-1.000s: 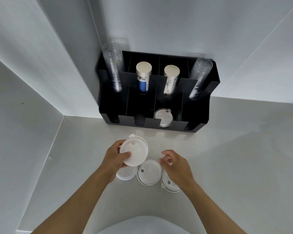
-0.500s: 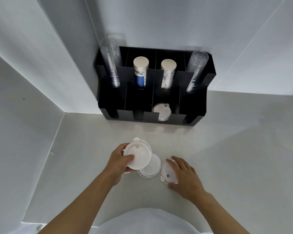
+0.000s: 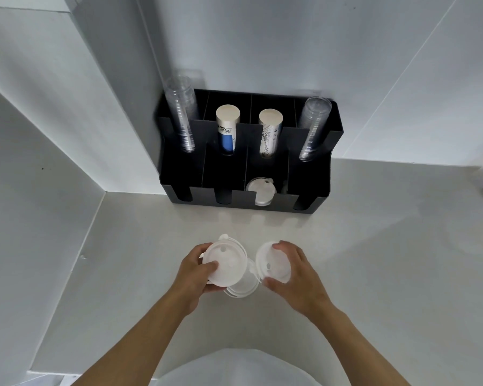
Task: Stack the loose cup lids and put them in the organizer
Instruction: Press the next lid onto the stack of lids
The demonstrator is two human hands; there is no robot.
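A pale grey counter meets plain white walls in a corner.

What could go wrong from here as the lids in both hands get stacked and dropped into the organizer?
1. The right hand pinches its lid only by the rim, tilted; a loose grip could drop it.
2. Another lid lies on the counter between the hands and could be knocked aside.
3. The left hand lid stack may nest crookedly and jam in the organizer slot holding a lid.
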